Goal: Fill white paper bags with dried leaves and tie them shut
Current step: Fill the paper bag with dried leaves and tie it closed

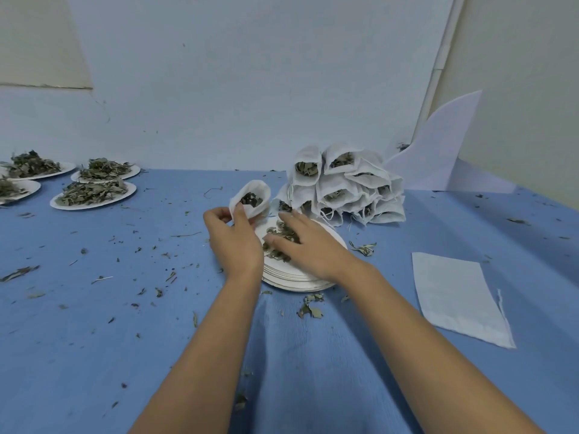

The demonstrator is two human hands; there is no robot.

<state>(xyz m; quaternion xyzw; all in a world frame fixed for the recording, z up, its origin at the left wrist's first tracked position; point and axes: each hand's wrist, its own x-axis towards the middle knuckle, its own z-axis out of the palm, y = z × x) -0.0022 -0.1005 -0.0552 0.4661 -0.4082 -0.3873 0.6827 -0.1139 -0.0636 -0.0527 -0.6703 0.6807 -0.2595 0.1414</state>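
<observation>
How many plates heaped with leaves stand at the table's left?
4: back left plate, back right plate, front right plate, front left plate, cut by the frame edge; more may hide beyond.

No text, label, brand, number or sign is showing legibly anywhere. The bag [261, 187] pinched in the left hand [233, 242], the plates [291, 278] under the right hand [313, 249] and the flat bag [457, 296] lying to the right of that hand are all showing plain white.
</observation>
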